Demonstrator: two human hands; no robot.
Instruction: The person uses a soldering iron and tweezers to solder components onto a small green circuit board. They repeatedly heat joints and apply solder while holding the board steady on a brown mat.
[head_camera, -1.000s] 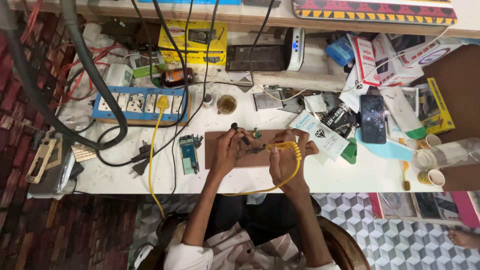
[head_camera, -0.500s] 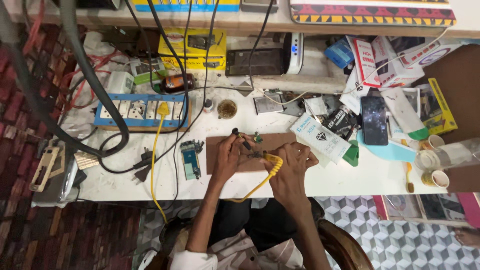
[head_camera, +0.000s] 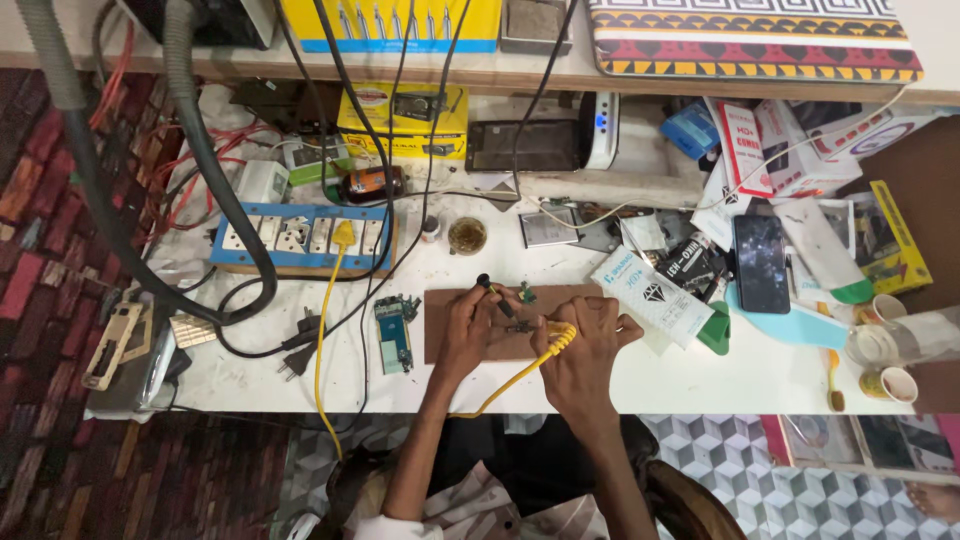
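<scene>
While both hands are working over the brown board (head_camera: 500, 345), the left hand (head_camera: 468, 328) is closing around a thin dark-tipped tool (head_camera: 492, 291), with its black end sticking up past the fingertips and pointing away from the person. Right hand (head_camera: 580, 350) is curling shut on a yellow-handled tool (head_camera: 556, 338), whose yellow cable (head_camera: 500, 385) is running back from the palm toward the table edge and dropping off it. Both tips are meeting at a small dark part (head_camera: 522, 324) lying on the board between the two hands; can't tell if they are actually touching it. A small green piece (head_camera: 527, 294) is sitting on the board just beyond the right hand's fingers. Just left of the left hand, off the board, a green circuit board (head_camera: 394, 332) is lying flat on the white table (head_camera: 700, 375). Further left and beyond that, a blue power strip (head_camera: 300, 237) is sitting with a yellow plug (head_camera: 343, 235) in it. Ahead of the left hand, a small round tin (head_camera: 467, 235) is standing near the board's far edge. Right of the right hand, a white packet (head_camera: 650, 295) is lying almost against the wrist side, and a black phone (head_camera: 760, 262) is lying further right, well apart from both hands.
</scene>
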